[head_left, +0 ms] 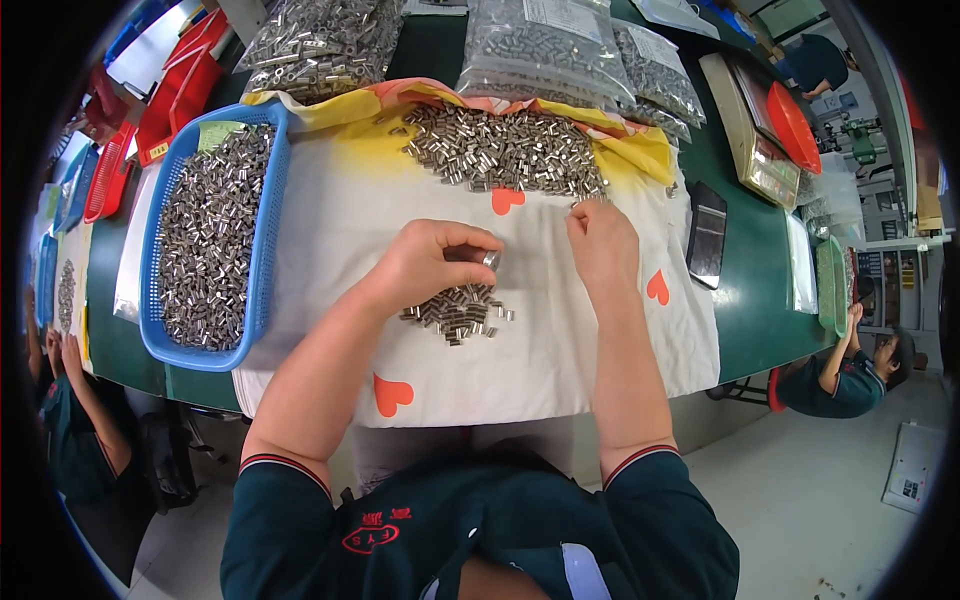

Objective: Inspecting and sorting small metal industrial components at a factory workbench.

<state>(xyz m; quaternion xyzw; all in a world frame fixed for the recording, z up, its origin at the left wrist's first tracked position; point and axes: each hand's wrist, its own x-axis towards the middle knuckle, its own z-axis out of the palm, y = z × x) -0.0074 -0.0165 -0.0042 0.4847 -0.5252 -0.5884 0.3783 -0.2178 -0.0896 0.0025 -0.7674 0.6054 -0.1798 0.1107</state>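
Observation:
My left hand is closed, with small shiny metal sleeves pinched between thumb and fingertips. Just below it, a small heap of the same sleeves lies on the white cloth, a few pieces scattered at its right side. Farther off, a bigger pile of sleeves spreads over the cloth. At that pile's near right edge, my right hand has its fingers drawn together, pointing down and inward. What sits between those fingertips is too small and hidden to tell.
A blue basket full of sleeves stands at left. Bags of metal parts line the far side. A dark phone lies at right on the green table. Other people work at both sides, one person at right by a green basket.

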